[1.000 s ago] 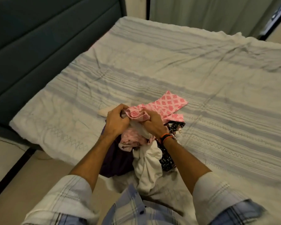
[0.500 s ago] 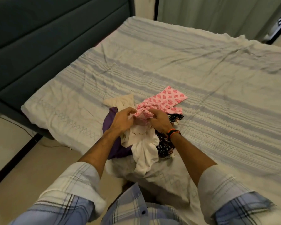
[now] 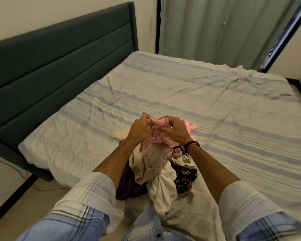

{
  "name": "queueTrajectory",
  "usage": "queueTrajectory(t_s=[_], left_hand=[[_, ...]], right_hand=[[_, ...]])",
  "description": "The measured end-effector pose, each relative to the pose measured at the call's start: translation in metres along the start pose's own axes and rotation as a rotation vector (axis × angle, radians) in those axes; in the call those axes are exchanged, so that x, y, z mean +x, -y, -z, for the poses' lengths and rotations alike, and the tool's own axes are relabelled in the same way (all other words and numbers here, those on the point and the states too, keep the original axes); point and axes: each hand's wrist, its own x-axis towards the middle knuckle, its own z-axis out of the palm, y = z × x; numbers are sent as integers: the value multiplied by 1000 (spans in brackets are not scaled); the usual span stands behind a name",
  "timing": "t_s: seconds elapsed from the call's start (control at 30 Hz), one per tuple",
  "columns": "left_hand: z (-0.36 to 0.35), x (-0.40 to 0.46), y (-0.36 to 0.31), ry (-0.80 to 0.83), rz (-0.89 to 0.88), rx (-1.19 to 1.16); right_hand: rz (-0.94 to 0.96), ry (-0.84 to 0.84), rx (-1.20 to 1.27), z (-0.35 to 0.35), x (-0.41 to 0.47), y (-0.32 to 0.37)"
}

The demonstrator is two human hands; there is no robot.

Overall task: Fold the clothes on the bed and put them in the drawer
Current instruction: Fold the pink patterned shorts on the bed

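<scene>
Hands first: the left hand and right hand both pinch a bunched pink garment, held up over a heap of clothes at the bed's near edge, toward its headboard side.

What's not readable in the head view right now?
- Drawer: nowhere in the head view, out of frame.
- Pink patterned garment: bunched in the left hand and right hand; its type is unclear.
- Purple garment: mostly behind the left forearm and the cream cloth.
- Pile's lower layers: buried, so the count is unknown.
</scene>
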Motion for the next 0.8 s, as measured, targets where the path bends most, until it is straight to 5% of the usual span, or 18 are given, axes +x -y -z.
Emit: queueTrajectory(t_s=[0.2, 0.43, 0.63, 0.8], left_hand=[[31, 21, -8, -77, -89, -23], [55, 30, -20, -77, -98, -22], [74, 35, -8, 13, 30, 50], [89, 35, 0, -80, 114, 83]], right_hand=[[16, -144, 118, 13, 28, 31], [121, -121, 173, 33, 52, 77], [131, -192, 315, 59, 61, 100], [94, -246, 261, 83, 65, 95]])
